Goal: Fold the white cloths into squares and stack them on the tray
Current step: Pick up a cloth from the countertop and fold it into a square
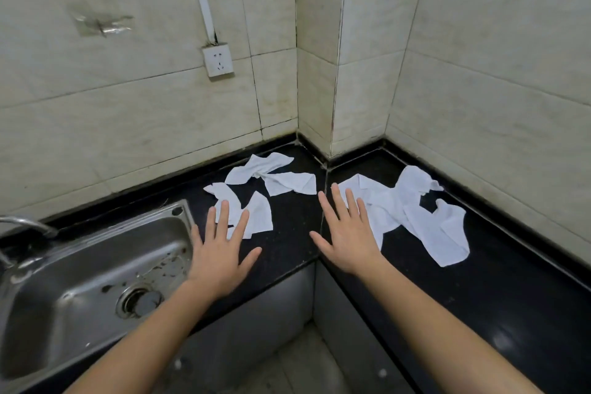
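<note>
Several crumpled white cloths lie scattered on a black L-shaped counter (287, 230). One group of cloths (259, 211) lies left of the corner seam, and a larger heap of cloths (415, 211) lies on the right. My left hand (220, 249) is spread flat with straight fingers, its fingertips over the near edge of the left cloths. My right hand (348, 233) is also spread flat, fingers over the left edge of the right heap. Neither hand holds anything. No tray is in view.
A steel sink (80, 281) with a drain and a tap (28, 224) sits at the left, next to my left hand. Tiled walls enclose the counter at the back and right. A wall socket (218, 61) hangs above the counter.
</note>
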